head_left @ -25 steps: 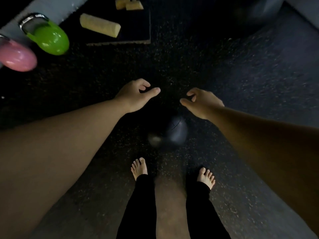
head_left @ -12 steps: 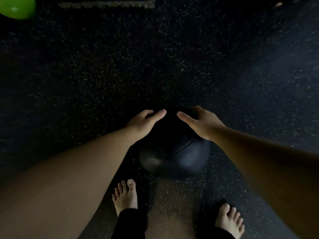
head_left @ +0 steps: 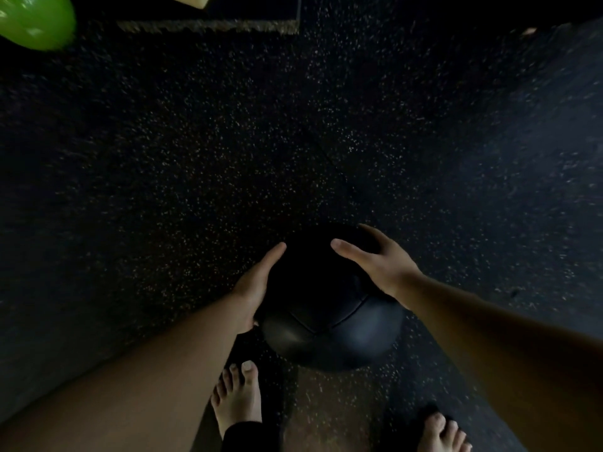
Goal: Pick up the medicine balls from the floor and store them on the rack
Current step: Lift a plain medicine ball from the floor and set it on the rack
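Observation:
A black medicine ball (head_left: pixel 329 324) with stitched seams sits on the dark speckled floor just in front of my bare feet. My left hand (head_left: pixel 256 282) lies flat against its left side, thumb up over the top. Over the ball's upper right rests my right hand (head_left: pixel 375 259), fingers spread and curling round the far side. Both hands press on the ball from opposite sides. The rack is out of view.
A green kettlebell (head_left: pixel 36 19) sits at the top left corner. A dark mat with a pale frayed edge (head_left: pixel 208 26) lies at the top, a yellowish foam piece (head_left: pixel 199 0) on it. My bare feet (head_left: pixel 238 396) stand close behind the ball.
My hands came down from above the ball onto it, and now slide further round its sides. The view has dropped closer to the floor.

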Action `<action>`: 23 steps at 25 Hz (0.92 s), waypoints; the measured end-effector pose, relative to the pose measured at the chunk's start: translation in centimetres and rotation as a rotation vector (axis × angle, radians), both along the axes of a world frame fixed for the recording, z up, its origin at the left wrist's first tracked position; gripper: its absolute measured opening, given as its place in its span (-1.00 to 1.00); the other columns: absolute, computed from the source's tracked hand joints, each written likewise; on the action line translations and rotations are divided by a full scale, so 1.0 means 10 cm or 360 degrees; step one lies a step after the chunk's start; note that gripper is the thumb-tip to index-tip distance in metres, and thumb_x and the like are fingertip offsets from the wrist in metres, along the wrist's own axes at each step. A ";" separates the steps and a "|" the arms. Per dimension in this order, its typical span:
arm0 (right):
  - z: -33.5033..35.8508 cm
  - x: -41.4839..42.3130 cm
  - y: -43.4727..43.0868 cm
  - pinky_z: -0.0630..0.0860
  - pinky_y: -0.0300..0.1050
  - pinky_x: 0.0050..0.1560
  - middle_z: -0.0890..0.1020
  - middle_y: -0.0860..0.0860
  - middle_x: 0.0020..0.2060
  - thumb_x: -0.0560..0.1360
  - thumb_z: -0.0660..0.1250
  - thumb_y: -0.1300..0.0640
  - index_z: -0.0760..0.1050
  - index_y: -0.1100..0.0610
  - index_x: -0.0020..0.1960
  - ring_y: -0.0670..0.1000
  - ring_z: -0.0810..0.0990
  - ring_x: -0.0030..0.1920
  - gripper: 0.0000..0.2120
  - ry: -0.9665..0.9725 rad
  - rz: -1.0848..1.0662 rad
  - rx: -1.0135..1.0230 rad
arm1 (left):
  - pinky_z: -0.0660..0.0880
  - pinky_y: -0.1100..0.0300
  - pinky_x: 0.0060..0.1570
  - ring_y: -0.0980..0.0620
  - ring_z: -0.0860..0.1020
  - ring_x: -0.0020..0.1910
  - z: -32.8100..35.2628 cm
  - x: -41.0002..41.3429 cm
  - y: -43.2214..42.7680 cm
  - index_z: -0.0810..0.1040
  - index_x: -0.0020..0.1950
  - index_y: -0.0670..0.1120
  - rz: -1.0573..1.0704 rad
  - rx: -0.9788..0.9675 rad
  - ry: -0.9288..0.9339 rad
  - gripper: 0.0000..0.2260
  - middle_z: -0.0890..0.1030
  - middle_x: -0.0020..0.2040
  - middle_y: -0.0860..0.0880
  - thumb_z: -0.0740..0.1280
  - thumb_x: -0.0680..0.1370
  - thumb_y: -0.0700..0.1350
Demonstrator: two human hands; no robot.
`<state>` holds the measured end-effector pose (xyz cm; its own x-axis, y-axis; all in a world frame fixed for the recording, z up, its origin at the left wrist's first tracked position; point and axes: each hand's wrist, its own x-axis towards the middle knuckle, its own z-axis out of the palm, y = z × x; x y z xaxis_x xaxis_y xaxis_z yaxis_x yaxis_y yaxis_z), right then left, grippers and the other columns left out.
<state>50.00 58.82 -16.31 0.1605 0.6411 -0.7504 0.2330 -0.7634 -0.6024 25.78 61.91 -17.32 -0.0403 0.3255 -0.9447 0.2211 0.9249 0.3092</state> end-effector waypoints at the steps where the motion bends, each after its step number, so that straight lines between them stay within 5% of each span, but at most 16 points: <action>1: 0.05 -0.05 0.02 0.54 0.02 0.34 0.58 -0.03 0.35 0.06 0.45 -0.63 0.39 -0.19 0.53 0.03 0.59 0.29 0.12 -0.0003 0.0001 0.0048 | 0.44 -0.17 0.47 -0.13 0.64 0.28 0.03 -0.04 0.00 0.68 0.32 0.16 0.0050 0.0044 0.0003 0.03 0.70 0.32 -0.05 0.53 -0.08 0.60; 7: 0.84 -0.49 0.57 0.41 -0.02 0.38 0.46 -0.05 0.47 0.13 0.42 -0.62 0.29 -0.27 0.57 0.03 0.45 0.44 0.08 0.0045 0.0057 0.0394 | 0.40 -0.15 0.47 -0.05 0.60 0.29 0.99 -0.50 0.54 0.68 0.26 0.28 0.0102 0.0338 0.0048 -0.04 0.67 0.31 0.05 0.50 -0.10 0.61; 10: 1.82 -0.75 1.22 0.40 -0.07 0.30 0.44 -0.05 0.49 0.14 0.39 -0.63 0.24 -0.27 0.60 0.03 0.43 0.45 0.10 0.0080 0.0179 0.0615 | 0.46 -0.11 0.39 -0.03 0.60 0.27 2.02 -0.80 1.04 0.71 0.09 0.34 0.0190 0.0583 0.0033 -0.32 0.67 0.24 0.09 0.50 0.05 0.58; 13: 3.19 -0.99 1.91 0.38 -0.11 0.22 0.43 -0.05 0.49 0.17 0.40 -0.61 0.22 -0.26 0.60 0.03 0.44 0.45 0.08 0.0094 0.0312 0.0885 | 0.56 -0.10 0.29 -0.08 0.68 0.22 3.30 -1.10 1.57 0.75 -0.05 0.38 0.0337 0.0900 -0.0066 -0.58 0.75 0.19 0.04 0.51 0.16 0.47; 17: 5.19 -1.30 2.61 0.43 -0.27 0.22 0.51 -0.12 0.40 0.18 0.45 -0.56 0.29 -0.26 0.57 -0.07 0.50 0.37 0.03 0.0079 0.0374 0.1274 | 0.58 -0.15 0.34 -0.12 0.74 0.19 5.16 -1.43 2.20 0.74 0.26 0.12 0.0480 0.1362 -0.0162 -0.27 0.79 0.16 -0.04 0.61 0.16 0.41; 20: 6.81 -1.62 2.94 0.42 -0.53 0.10 0.60 -0.14 0.31 0.19 0.50 -0.46 0.43 -0.24 0.48 -0.28 0.58 0.21 -0.10 0.0125 0.0336 0.1604 | 0.63 -0.09 0.28 -0.10 0.76 0.13 6.72 -1.74 2.52 0.74 0.25 0.03 0.0574 0.1702 -0.0242 -0.29 0.80 0.14 -0.07 0.63 0.18 0.34; 23: 8.31 -2.00 3.11 0.45 -0.39 0.24 0.63 -0.18 0.29 0.17 0.51 -0.45 0.44 -0.14 0.51 -0.29 0.59 0.23 -0.03 0.0103 0.0367 0.1839 | 0.66 0.00 0.18 -0.10 0.76 0.07 8.19 -2.09 2.73 0.77 0.18 -0.05 0.0578 0.2023 -0.0222 -0.31 0.80 0.09 -0.12 0.60 0.17 0.31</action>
<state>29.96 89.94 66.79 -0.0648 0.9541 0.2923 0.2378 0.2992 -0.9241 4.91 89.17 64.56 -0.2405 0.9706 0.0033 -0.0793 -0.0230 0.9966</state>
